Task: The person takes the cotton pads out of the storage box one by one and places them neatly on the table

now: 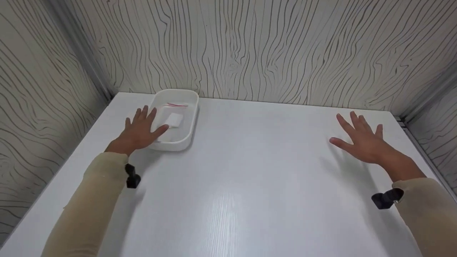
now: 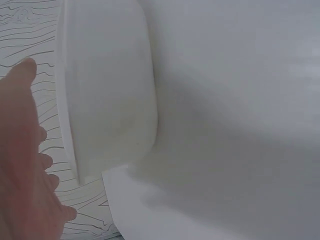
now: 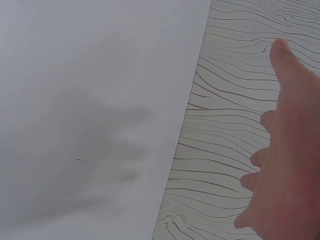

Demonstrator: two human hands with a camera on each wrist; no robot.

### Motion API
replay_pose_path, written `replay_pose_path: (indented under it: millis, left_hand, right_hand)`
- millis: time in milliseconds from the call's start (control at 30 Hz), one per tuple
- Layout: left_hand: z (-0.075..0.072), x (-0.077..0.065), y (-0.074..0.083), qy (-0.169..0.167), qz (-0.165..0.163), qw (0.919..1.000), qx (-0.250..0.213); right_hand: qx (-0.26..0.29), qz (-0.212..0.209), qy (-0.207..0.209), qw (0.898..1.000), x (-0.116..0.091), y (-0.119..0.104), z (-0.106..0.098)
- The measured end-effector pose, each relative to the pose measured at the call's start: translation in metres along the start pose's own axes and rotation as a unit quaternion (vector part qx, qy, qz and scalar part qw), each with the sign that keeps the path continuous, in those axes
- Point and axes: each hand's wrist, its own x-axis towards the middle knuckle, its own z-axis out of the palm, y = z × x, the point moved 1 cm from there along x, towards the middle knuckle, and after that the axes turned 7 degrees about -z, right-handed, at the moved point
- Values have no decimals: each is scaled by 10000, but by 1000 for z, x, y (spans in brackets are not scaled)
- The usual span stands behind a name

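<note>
A white plastic tub [image 1: 184, 144] with rounded corners stands at the back left of the white table. Inside it lie a small white packet [image 1: 174, 120] and a thin pink-red strand [image 1: 176, 105]. My left hand [image 1: 137, 132] hovers at the tub's left side with fingers spread, its thumb overlapping the rim in the head view. The left wrist view shows the tub's side wall [image 2: 110, 90] beside that hand. Over on the right, my right hand [image 1: 367, 144] is held above the table, fingers spread and holding nothing; its shadow falls on the tabletop.
The white table [image 1: 250, 160] spreads between the two hands. A wood-grain patterned panel [image 1: 242, 50] rises along its back edge, with similar panels at the left and right. Dark wrist cameras [image 1: 132, 177] sit on both beige sleeves.
</note>
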Motion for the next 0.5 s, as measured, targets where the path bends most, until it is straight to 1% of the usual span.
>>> replay_pose_path:
  millis: [100,267,500]
  left_hand:
    - [5,-3,-4,6,10,9999,-100]
    - [11,-6,-7,-40,6,9998,-177]
    - [16,-5,-9,40,31,9999,-157]
  right_hand:
    - [4,-43,59,10000,-4,1,4]
    - [-2,-102,145,9998,-9,-2,12]
    - [-55,-306,212,9993,-14,-9,20]
